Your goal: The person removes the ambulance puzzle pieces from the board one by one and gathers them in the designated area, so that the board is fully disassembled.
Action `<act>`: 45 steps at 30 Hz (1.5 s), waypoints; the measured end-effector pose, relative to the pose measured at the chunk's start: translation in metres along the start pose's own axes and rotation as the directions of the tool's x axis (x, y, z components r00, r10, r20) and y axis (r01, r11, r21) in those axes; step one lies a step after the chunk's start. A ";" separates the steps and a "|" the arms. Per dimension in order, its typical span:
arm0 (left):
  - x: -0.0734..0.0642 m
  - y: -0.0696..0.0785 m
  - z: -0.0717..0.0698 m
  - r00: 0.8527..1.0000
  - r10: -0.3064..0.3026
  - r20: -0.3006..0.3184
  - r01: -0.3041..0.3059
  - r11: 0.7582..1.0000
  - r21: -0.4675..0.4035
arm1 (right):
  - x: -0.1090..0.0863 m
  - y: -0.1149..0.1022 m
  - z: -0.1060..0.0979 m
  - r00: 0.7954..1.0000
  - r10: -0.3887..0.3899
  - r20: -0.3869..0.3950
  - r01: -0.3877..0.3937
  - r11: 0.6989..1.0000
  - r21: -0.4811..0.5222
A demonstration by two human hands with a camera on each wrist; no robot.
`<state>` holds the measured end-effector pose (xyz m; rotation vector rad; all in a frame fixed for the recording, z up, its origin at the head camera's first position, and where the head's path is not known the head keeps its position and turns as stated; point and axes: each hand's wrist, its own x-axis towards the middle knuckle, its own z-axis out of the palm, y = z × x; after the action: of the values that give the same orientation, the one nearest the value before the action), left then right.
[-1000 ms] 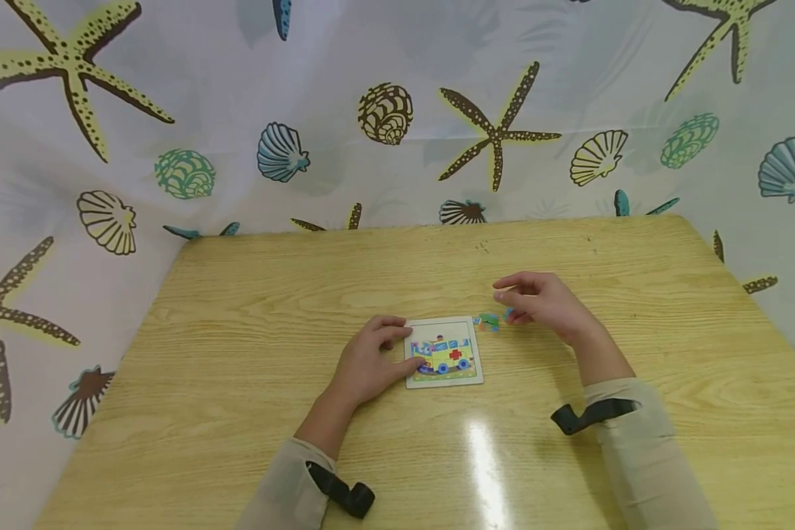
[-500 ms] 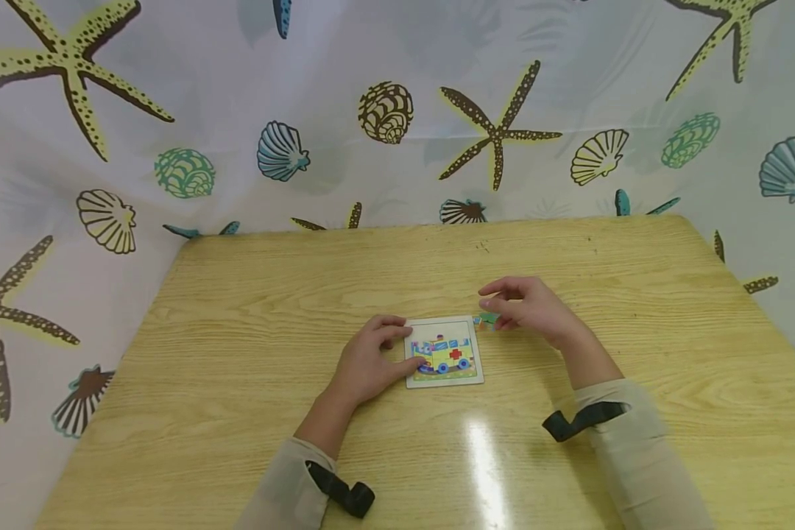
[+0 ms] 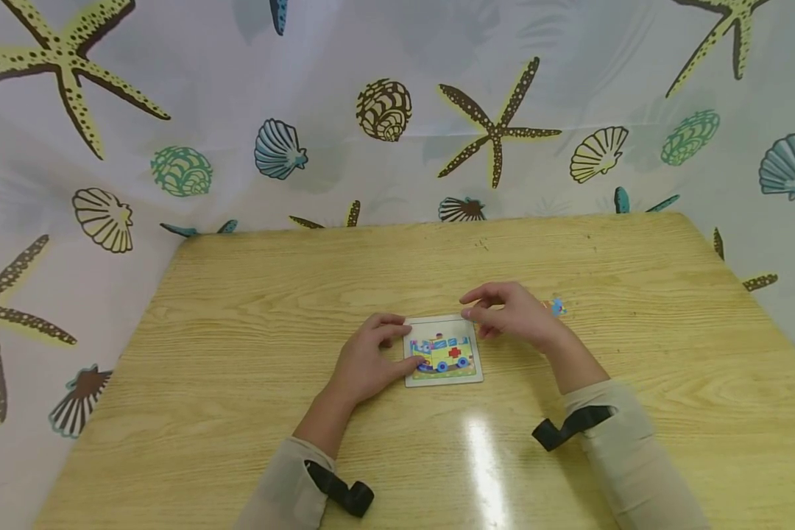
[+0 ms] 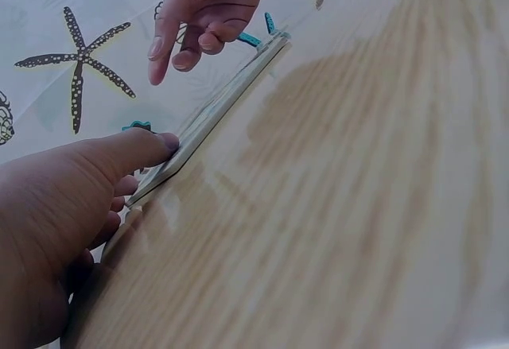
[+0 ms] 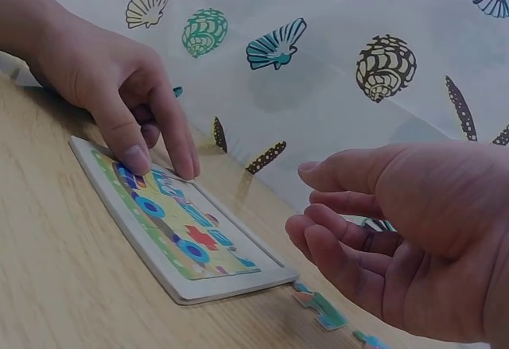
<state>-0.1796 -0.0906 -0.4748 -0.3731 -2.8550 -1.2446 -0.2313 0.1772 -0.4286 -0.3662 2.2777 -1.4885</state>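
Note:
A jigsaw puzzle board (image 3: 445,353) with a pale frame and a partly filled picture of a yellow ambulance with a red cross lies on the table. My left hand (image 3: 374,358) rests at its left side: the thumb (image 5: 135,158) presses on the picture and the fingertips touch near the far left corner. Over the board's far right corner hovers my right hand (image 3: 511,315), its fingers loosely bent and nothing visible between thumb and fingers in the right wrist view. Below that hand lie loose jigsaw pieces (image 5: 324,311), green, orange and blue, close to the board's corner.
Another blue and orange piece (image 3: 558,307) lies on the wooden table (image 3: 291,294) to the right of my right hand. A white curtain (image 3: 331,88) printed with starfish and shells hangs behind and along the sides of the table.
My right hand has moved left, from the loose pieces to the board's far right corner. A blue piece now shows right of it, while the pieces by the board are covered. The left hand stays put.

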 end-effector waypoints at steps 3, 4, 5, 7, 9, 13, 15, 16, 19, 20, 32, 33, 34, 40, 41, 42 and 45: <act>0.000 -0.001 0.000 1.000 -0.003 0.000 0.003 1.000 -0.002 | 0.001 -0.002 0.007 1.000 0.002 0.019 -0.002 1.000 -0.004; 0.000 -0.001 0.000 1.000 0.000 -0.002 0.000 1.000 -0.002 | 0.001 -0.003 0.009 1.000 0.004 0.027 -0.004 1.000 -0.003; 0.000 -0.001 0.000 1.000 0.004 -0.004 -0.004 1.000 -0.003 | 0.001 -0.004 0.010 0.999 0.005 0.034 -0.005 1.000 -0.002; 0.000 -0.002 0.001 1.000 0.007 -0.004 -0.007 1.000 -0.003 | 0.001 -0.005 0.012 0.999 0.002 0.044 -0.002 1.000 -0.005; 0.001 -0.002 0.001 1.000 0.005 0.000 -0.005 1.000 -0.002 | 0.000 -0.006 0.014 0.999 -0.004 0.048 0.005 1.000 -0.016; 0.001 -0.003 0.001 1.000 -0.004 0.008 0.004 1.000 0.000 | -0.001 -0.010 0.017 0.999 -0.016 0.048 0.017 0.999 -0.032; 0.001 -0.003 0.001 1.000 -0.006 0.009 0.006 1.000 -0.002 | -0.001 -0.011 0.020 0.998 -0.019 0.055 0.021 0.999 -0.034; 0.001 -0.003 0.001 1.000 -0.005 0.009 0.005 1.000 -0.002 | -0.002 -0.011 0.021 0.998 -0.021 0.059 0.023 0.999 -0.031; 0.002 -0.005 0.001 1.000 0.000 0.009 0.000 1.000 0.004 | -0.002 -0.013 0.027 0.997 -0.032 0.075 0.034 0.999 -0.032; 0.002 -0.005 0.001 1.000 0.002 0.007 -0.003 1.000 0.007 | -0.002 -0.013 0.029 0.996 -0.034 0.079 0.037 0.999 -0.039; 0.001 -0.004 0.000 1.000 0.024 -0.005 -0.024 1.000 0.007 | -0.002 -0.017 0.051 0.989 -0.012 0.149 0.024 0.997 -0.076; 0.001 -0.004 0.000 1.000 0.026 -0.006 -0.026 1.000 0.005 | -0.003 -0.017 0.051 0.988 -0.012 0.151 0.024 0.997 -0.078; 0.001 -0.004 0.000 1.000 0.029 -0.006 -0.028 1.000 0.003 | -0.003 -0.017 0.052 0.988 -0.015 0.152 0.027 0.996 -0.079; 0.001 -0.004 0.000 0.999 0.036 -0.008 -0.036 0.999 0.003 | 0.000 -0.013 0.055 0.989 -0.012 0.151 0.027 0.995 -0.099; 0.001 -0.004 0.000 0.999 0.036 -0.009 -0.036 0.999 0.002 | 0.000 -0.013 0.056 0.989 -0.005 0.148 0.020 0.995 -0.100; 0.001 -0.004 0.000 0.999 0.036 -0.009 -0.036 0.999 0.000 | 0.001 -0.011 0.056 0.989 -0.004 0.145 0.019 0.995 -0.102; 0.000 -0.004 0.000 0.999 0.034 -0.006 -0.034 0.999 -0.006 | 0.002 -0.008 0.058 0.990 0.006 0.140 0.007 0.996 -0.093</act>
<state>-0.1810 -0.0938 -0.4777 -0.4151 -2.8279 -1.2475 -0.2066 0.1259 -0.4419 -0.4829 2.2406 -1.3161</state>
